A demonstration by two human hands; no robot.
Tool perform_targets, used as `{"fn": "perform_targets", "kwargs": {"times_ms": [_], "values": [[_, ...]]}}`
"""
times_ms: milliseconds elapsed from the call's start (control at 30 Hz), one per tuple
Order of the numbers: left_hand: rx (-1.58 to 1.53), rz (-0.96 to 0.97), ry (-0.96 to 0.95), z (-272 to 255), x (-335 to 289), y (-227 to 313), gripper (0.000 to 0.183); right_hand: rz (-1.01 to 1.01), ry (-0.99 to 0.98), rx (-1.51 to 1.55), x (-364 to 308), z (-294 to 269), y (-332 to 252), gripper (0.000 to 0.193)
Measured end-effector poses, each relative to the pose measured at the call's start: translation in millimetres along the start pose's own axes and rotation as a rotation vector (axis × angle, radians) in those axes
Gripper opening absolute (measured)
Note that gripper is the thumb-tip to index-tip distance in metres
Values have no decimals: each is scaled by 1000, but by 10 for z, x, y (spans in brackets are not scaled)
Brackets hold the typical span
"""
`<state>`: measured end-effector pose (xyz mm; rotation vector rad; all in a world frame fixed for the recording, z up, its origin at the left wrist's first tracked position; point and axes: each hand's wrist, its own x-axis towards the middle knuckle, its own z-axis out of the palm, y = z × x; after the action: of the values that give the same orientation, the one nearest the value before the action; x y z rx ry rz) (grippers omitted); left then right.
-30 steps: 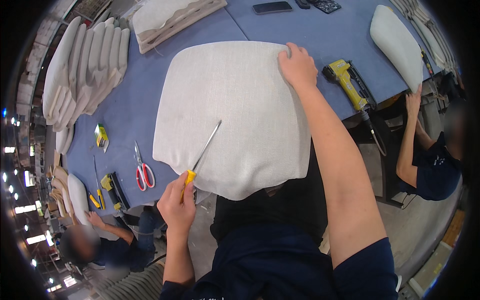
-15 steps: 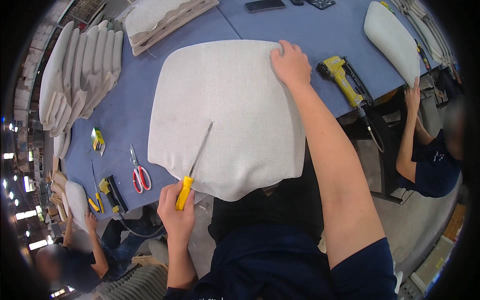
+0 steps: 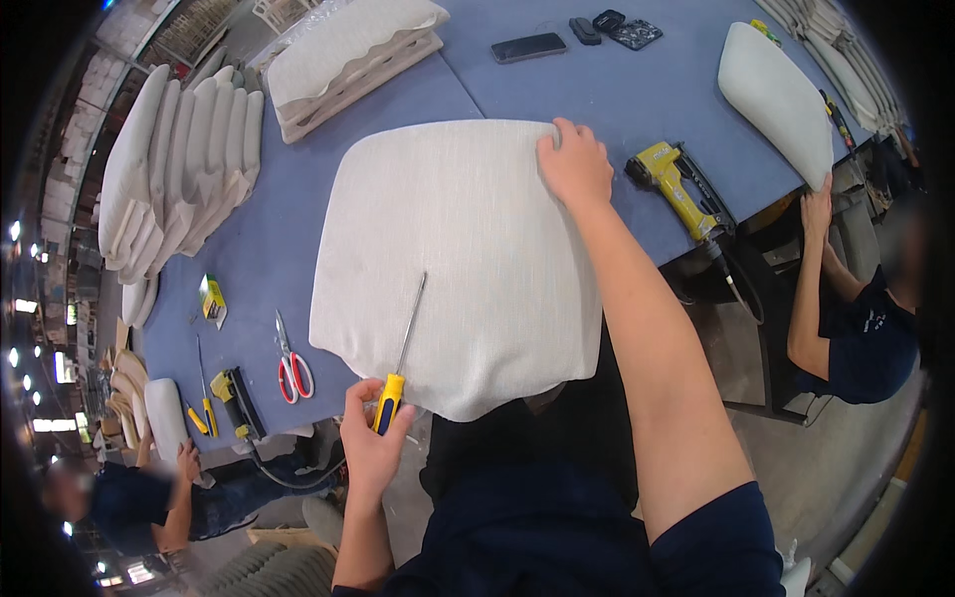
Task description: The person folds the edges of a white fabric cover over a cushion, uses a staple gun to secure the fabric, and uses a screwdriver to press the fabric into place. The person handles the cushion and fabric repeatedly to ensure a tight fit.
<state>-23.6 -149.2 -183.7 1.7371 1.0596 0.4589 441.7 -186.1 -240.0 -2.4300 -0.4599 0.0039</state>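
A chair cushion (image 3: 458, 239) in pale off-white fabric lies in front of me, its loose, wavy fabric edge hanging over the table's near side. In my left hand (image 3: 370, 448) is a screwdriver (image 3: 390, 400) with a yellow and dark blue handle. Its thin metal shaft slants across the fabric, with the tip at or just above the cushion's middle; contact cannot be made out. My right hand (image 3: 577, 164) grips the cushion's far right corner, fingers curled over the edge. What lies under the cushion is hidden.
The blue table (image 3: 269, 224) bears red-handled scissors (image 3: 294, 376), a small yellow-green box (image 3: 212, 300), staple guns at right (image 3: 681, 189) and left (image 3: 237, 403), a phone (image 3: 528, 48) and stacked cushions (image 3: 179, 169). Co-workers handle cushions at right (image 3: 856, 328) and lower left (image 3: 139, 502).
The whole view has shifted, so the table's things appear lower. My left hand has turned the screwdriver somewhat more upright, showing the handle's dark stripe. My right hand keeps its hold on the corner.
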Motion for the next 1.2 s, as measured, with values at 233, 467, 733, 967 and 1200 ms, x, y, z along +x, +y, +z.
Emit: {"fn": "perform_targets", "kwargs": {"times_ms": [233,467,733,967,1200], "values": [[-569,-386,-156,-8,-11,-35,39,11,20,-13,-11,16,20,55],[-1385,-459,-327,118,-137,-388,49,3,-6,-26,10,17,9,56],[-294,201,302,-103,-277,-819,24,4,-1,-35,8,2,38,57],[-96,-441,203,-80,-1108,-2019,25,-17,-14,-15,12,13,16,59],[284,107,277,-363,-334,-594,47,14,-60,-57,3,-47,18,61]]}}
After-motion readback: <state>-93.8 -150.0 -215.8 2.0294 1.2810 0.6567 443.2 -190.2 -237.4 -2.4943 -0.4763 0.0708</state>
